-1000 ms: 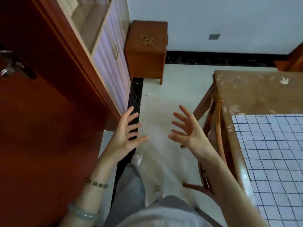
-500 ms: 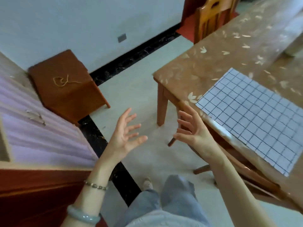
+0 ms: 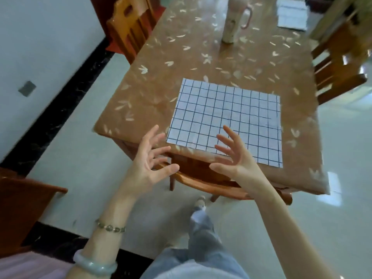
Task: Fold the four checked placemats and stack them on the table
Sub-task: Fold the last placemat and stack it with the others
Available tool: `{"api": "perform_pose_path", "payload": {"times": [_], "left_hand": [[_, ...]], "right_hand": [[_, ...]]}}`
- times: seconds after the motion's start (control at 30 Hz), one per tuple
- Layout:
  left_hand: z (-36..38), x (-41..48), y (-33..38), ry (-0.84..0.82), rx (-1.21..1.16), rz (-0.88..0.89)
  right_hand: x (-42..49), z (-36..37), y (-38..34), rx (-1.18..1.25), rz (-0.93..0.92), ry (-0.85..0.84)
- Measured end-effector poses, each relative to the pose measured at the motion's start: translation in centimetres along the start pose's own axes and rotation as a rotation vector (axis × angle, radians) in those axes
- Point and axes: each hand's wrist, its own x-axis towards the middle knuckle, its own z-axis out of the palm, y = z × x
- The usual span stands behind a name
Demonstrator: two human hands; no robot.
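Your left hand [image 3: 150, 168] and right hand [image 3: 236, 161] hang with fingers spread, holding nothing. The checked placemat [image 3: 227, 119] lies flat just beyond your fingertips on the table [image 3: 153, 97].

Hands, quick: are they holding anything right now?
Left hand: open, holding nothing.
Right hand: open, holding nothing.

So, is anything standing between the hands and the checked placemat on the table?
Nothing visible. The left hand and right hand hover open at the near edge of the table, close to the flat placemat. The chair back sits lower, below the hands.
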Motion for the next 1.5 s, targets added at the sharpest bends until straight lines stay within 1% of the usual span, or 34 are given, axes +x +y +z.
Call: {"api": "perform_pose_path", "payload": {"times": [0.23,0.43,0.7,0.77,0.83,0.97,1.03,1.13,1.2,1.27,1.4,1.5], "left_hand": [[3.1,8.4,0.4,-0.084,0.023,-0.025],[5.2,15.3,-0.7,-0.105,0.047,-0.119],[5.1,24.5,-1.5,-0.163,0.088,-0.151],[4.6,27.4,-2.2,-0.132,0.135,-0.165],[4.1,30.8,-3.4,-0.039,0.223,-0.164],[3.0,38.2,-6.4,0.098,0.483,-0.213],[2.7,41.2,-7.9,0.138,0.616,-0.254],[2.5,44.4,-9.6,0.117,0.810,-0.230],[2.2,46.0,-10.7,0.040,0.971,-0.172],[1.9,47.2,-11.2,-0.058,1.064,-0.145],[1.3,48.5,-11.7,-0.196,1.131,-0.129],[1.0,48.8,-11.6,-0.211,1.074,-0.127]], "right_hand": [[4.7,-6.5,0.4,0.009,0.016,0.112],[8.7,-11.3,1.2,0.008,0.095,0.152],[14.0,-16.5,2.5,-0.029,0.187,0.239],[15.8,-18.1,3.1,-0.038,0.216,0.286],[18.2,-20.1,4.1,-0.072,0.252,0.349],[23.9,-25.0,7.7,-0.263,0.338,0.546],[26.3,-27.3,9.4,-0.369,0.388,0.603],[28.9,-30.0,11.2,-0.550,0.453,0.603],[30.2,-31.2,12.1,-0.658,0.461,0.572],[31.0,-31.9,12.7,-0.747,0.434,0.521],[32.0,-33.0,13.5,-0.879,0.414,0.419],[32.5,-33.8,13.6,-0.893,0.406,0.384]]}}
